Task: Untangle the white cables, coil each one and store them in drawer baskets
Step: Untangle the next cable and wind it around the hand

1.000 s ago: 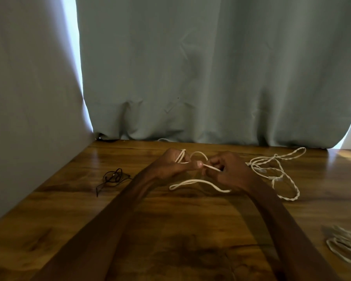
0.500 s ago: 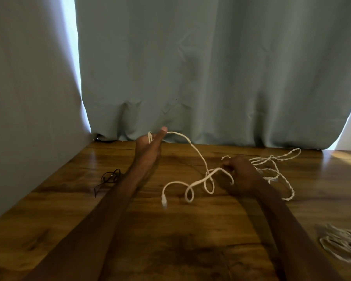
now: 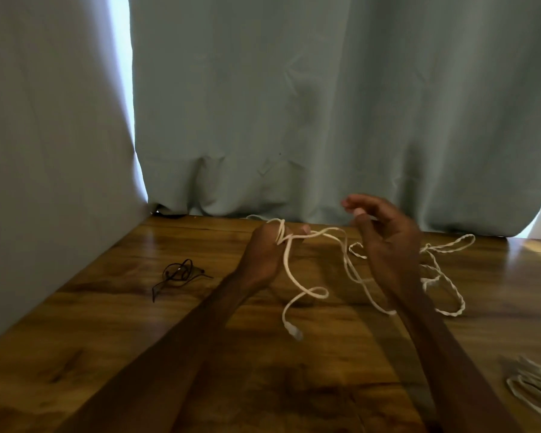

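White cables (image 3: 345, 257) sprawl over the wooden table (image 3: 107, 323), mostly unsorted; no drawer baskets show, so storing looks wholly ahead; one pale bundle (image 3: 534, 385) lies coiled at the near right edge; a twisted pair (image 3: 452, 313) beyond the right forearm is not yet separated; the left hand (image 3: 267, 248) grips a smooth strand (image 3: 285, 265) looped round its fingers, its plug end (image 3: 295, 332) trailing low; the right hand (image 3: 384, 242) hovers beside, fingers loosely spread, holding nothing.

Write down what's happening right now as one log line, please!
left hand: grips cable | right hand: open, raised | tangle: on table
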A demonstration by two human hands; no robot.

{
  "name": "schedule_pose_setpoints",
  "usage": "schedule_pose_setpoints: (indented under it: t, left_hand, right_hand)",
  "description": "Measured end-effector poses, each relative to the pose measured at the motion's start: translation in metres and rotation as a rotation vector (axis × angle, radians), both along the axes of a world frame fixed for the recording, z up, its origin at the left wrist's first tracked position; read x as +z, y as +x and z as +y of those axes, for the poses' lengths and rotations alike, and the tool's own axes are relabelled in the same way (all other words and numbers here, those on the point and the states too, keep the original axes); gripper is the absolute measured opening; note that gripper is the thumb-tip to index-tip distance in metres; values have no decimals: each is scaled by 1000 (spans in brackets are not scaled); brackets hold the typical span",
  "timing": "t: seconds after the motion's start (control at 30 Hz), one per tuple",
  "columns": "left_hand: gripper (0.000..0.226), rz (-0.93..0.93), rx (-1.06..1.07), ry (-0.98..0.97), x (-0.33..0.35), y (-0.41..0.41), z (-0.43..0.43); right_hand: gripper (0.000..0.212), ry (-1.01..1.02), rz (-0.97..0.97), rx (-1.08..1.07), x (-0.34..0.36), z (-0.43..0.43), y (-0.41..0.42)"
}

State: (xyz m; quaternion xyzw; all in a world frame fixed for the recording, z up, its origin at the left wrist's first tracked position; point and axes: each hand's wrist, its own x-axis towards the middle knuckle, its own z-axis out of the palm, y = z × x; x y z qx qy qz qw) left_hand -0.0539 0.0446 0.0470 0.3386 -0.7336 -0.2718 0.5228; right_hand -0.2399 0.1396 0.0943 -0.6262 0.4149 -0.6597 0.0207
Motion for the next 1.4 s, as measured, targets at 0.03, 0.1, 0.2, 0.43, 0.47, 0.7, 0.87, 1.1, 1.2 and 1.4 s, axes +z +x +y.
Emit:
schedule_pose_setpoints:
  t: [0.03,0.1,0.2,0.43,0.47,0.7,0.87,1.1,1.2,1.4]
  left_hand:
    - [50,-33,18,-3,1,-3,4]
    - [46,-33,30,14,2,-6,10]
    - [44,-18,55,-1,1,-5,11]
    - [46,117,208,-35,11,4,9]
    - [46,191,210,-21,13,6,7]
    - [79,205,147,104,8,18,-12]
    - [59,-72,-156,426,12,10,8]
    - [46,42,-984,810,26,10,17]
    - [37,135,-1055,809,34,11,20]
    - [39,381,-1081,781,42,19,14]
  right_hand:
    - [20,13,71,13,-2,-1,10]
    - [21,63,229,-25,-9,-11,21]
    - [22,205,372,-74,-15,-22,19]
    - [4,505,453,-96,-26,-28,2]
    - [7,578,483,-80,-26,-29,1]
    - [25,522,29,324,-22,-25,3]
    - [23,153,103,56,-22,-25,-9]
    - [28,154,286,-207,-31,-38,-25]
    - [12,351,516,-216,-42,-41,-20]
    - [20,679,689,-171,-45,-41,-6]
